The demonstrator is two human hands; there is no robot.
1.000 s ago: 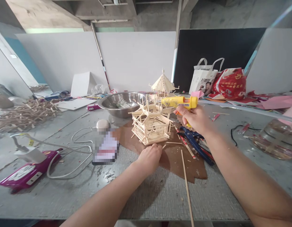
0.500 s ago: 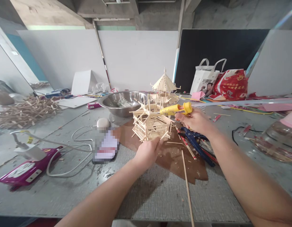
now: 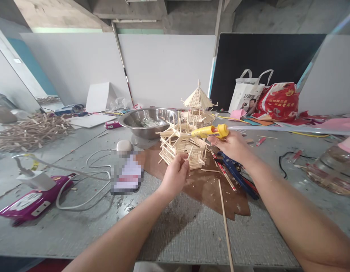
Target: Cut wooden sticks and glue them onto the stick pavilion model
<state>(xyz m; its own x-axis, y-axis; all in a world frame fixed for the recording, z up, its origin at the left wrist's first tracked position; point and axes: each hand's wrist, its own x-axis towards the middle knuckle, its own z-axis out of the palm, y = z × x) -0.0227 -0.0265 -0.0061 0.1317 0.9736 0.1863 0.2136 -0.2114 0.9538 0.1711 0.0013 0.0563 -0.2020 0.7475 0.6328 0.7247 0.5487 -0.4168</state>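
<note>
My right hand (image 3: pixel 231 145) grips a yellow glue gun (image 3: pixel 206 132), with a long clear glue stick trailing from its back. The nozzle points left, at the upper rim of a model frame (image 3: pixel 171 149) built of thin wooden sticks. In front of that frame, my left hand (image 3: pixel 176 173) pinches a short wooden stick (image 3: pixel 190 152), held upright and tilted. Whether this stick touches the frame I cannot tell. Behind stands a stick-built pagoda roof (image 3: pixel 198 99) with a pointed top. A brown sheet (image 3: pixel 214 202) lies under the frame.
Blue-handled pliers (image 3: pixel 234 175) and a long stick (image 3: pixel 224 219) lie to the right. Left are a steel bowl (image 3: pixel 146 132), a blurred phone (image 3: pixel 128 175), a purple power strip (image 3: pixel 39 204) and a white cable. A glass jar (image 3: pixel 330 170) stands far right, bags (image 3: pixel 277 102) behind.
My left hand has turned and lifted slightly, so its stick now points more upright. The glue gun has shifted a little to the left, still at the frame.
</note>
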